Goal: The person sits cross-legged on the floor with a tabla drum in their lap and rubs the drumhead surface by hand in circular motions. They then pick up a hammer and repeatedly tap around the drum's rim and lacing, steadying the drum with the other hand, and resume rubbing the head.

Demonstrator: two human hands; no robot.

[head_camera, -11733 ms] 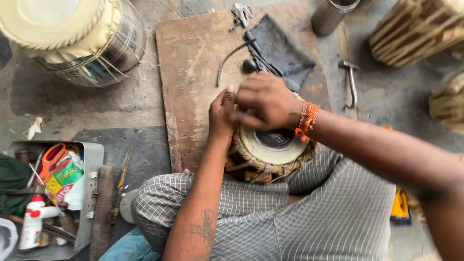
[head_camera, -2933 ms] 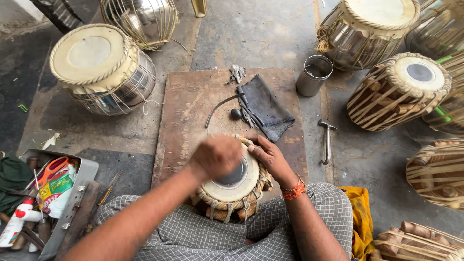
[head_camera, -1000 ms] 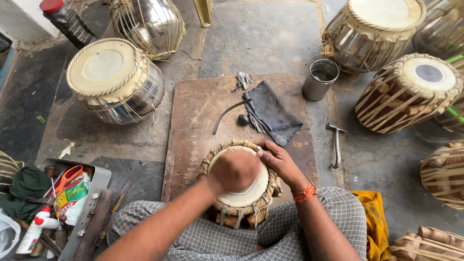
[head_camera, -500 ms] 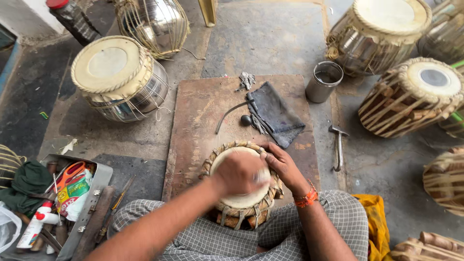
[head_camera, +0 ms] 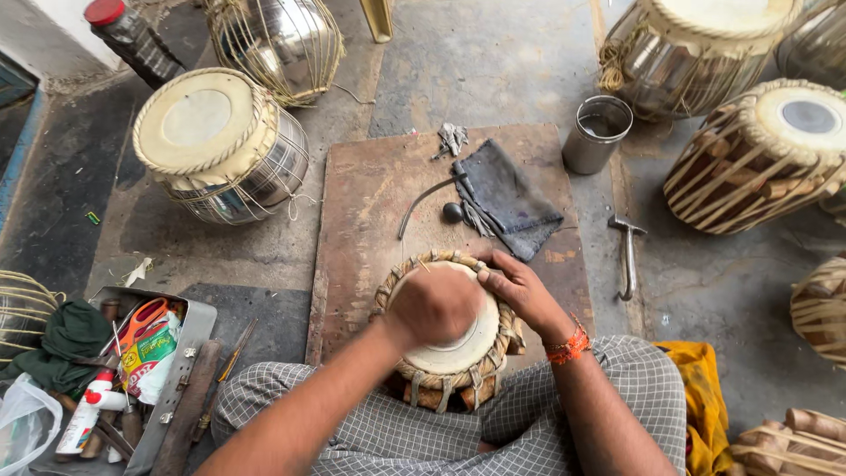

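Small drum (head_camera: 454, 348) in lap, at wooden board's (head_camera: 370, 203) near edge. Left hand (head_camera: 434, 306) fisted, pressing on drumhead; contents not visible. Right hand (head_camera: 520, 286) cupping rim. Risk: uneven pressure, likely skin damage.

A cream-skinned drum (head_camera: 454, 339) sits on grey checked trousers (head_camera: 370, 423), beside an orange wristband (head_camera: 568, 342) and brown board (head_camera: 370, 203).

This is a drum-maker's floor workshop. Finished and half-laced drums (head_camera: 220, 145) ring a bare concrete floor (head_camera: 493, 62), some with metal shells (head_camera: 282, 44), others wooden with straps (head_camera: 758, 159). A wooden board (head_camera: 370, 211) lies on the floor, with a hammer (head_camera: 627, 256), a rag (head_camera: 511, 198), a tin cup (head_camera: 597, 132) and a tray (head_camera: 172, 388) of what seem to be tools and glue.
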